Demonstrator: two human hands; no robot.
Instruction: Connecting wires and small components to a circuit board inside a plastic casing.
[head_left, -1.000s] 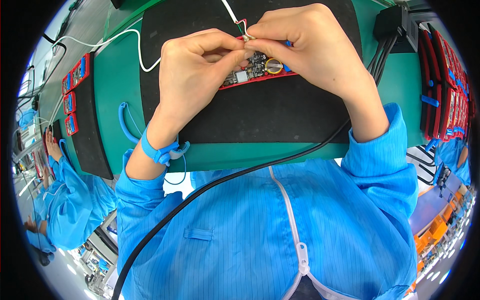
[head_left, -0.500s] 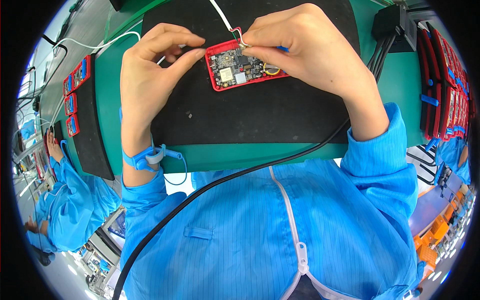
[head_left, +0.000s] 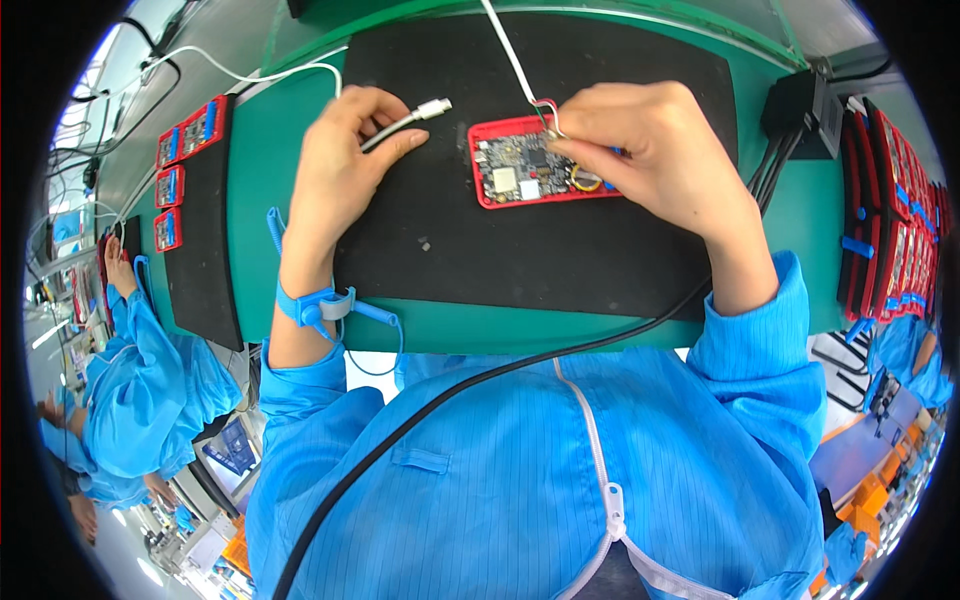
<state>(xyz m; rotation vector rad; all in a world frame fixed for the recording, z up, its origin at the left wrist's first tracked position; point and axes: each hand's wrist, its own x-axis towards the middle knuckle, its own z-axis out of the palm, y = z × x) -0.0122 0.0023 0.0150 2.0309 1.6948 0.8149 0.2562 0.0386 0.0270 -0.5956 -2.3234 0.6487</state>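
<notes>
Red case [head_left: 511, 204]: laid on the counter [head_left: 262, 180] between the two hands, nearer to the right one, upon a black mat [head_left: 480, 270]; its right end is partly covered by the right hand's fingers.
Circuit board [head_left: 515, 156]: seated in the case, face up, with two pale square parts and a round, yellow-ringed part [head_left: 586, 178] seen just beneath the right fingertips.
Left hand [head_left: 338, 160]: nearly closed; a white plug cable [head_left: 395, 129] is gripped between thumb and fingers, with its plug [head_left: 434, 108] left protruding toward the case, well apart from it.
Right hand [head_left: 660, 150]: thumb and forefinger are pinched together over the board's upper edge; the thin wires [head_left: 549, 108] are held at their ends, though the exact contact is hidden.
White lead [head_left: 510, 52]: brought down from beyond the hands and split into the thin wires at the right fingertips.
Blue wrist strap [head_left: 318, 308]: fastened below the left hand, with a coiled cord attached.
Left of the left hand: smaller red cases [head_left: 169, 187] with blue pieces are set along a black strip [head_left: 205, 285].
Right of the right hand: more red cases [head_left: 893, 245] are stacked in rows; a black box [head_left: 797, 112] with dark cables is placed nearer.
</notes>
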